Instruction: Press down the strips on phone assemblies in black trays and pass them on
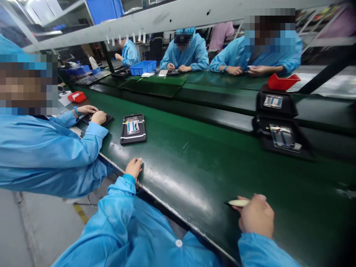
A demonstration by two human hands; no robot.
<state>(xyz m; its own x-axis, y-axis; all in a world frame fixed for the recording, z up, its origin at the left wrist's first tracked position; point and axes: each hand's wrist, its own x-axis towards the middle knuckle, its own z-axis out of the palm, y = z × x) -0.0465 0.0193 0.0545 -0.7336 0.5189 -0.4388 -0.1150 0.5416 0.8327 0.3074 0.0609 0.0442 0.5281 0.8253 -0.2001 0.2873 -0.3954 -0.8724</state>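
The right hand (pixel 258 216) grasped 1 pale tool (pixel 238 203), tip pointing left, over the green table (pixel 194 159); the left hand (pixel 134 168) was curled at the table's edge, its grip I could not tell

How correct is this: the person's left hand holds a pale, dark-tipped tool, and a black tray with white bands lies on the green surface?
The hand is wrong: in the head view, the person's right hand holds the pale, dark-tipped tool. A black tray with white bands lies on the green surface.
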